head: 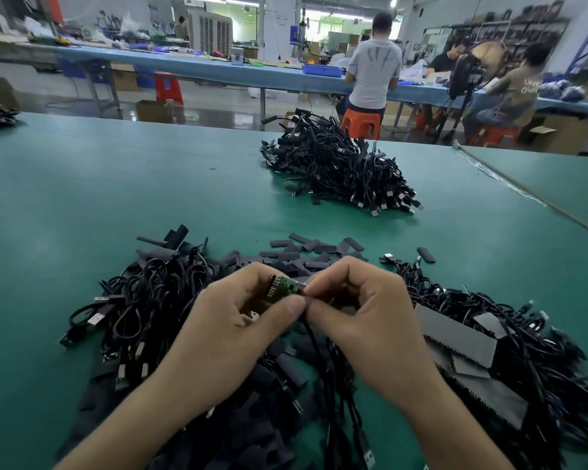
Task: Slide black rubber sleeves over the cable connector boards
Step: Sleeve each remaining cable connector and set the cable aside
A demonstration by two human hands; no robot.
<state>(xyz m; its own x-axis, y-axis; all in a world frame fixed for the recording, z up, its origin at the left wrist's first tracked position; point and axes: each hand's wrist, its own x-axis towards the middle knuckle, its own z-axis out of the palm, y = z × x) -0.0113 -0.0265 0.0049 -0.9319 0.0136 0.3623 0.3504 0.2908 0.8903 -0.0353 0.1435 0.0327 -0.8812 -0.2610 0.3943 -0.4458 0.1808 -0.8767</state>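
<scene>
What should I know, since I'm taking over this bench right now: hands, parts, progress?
Left hand grips the green connector board; right hand pinches its cable end.
The board is bare, with no sleeve on it yet.
Loose black sleeves lie just beyond the hands; the cable heap spreads beneath them.
Far pile looks already sleeved.
Left: sleeve this board, then work through the near heap.

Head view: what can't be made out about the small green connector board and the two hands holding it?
Head view only:
Small green connector board: its near end and cable joint, covered by the left hand thumb.
Right hand: anything inside its palm, hidden by its curled fingers.
Black cable pile: its near part is blurred and cut off by the bottom edge.
</scene>
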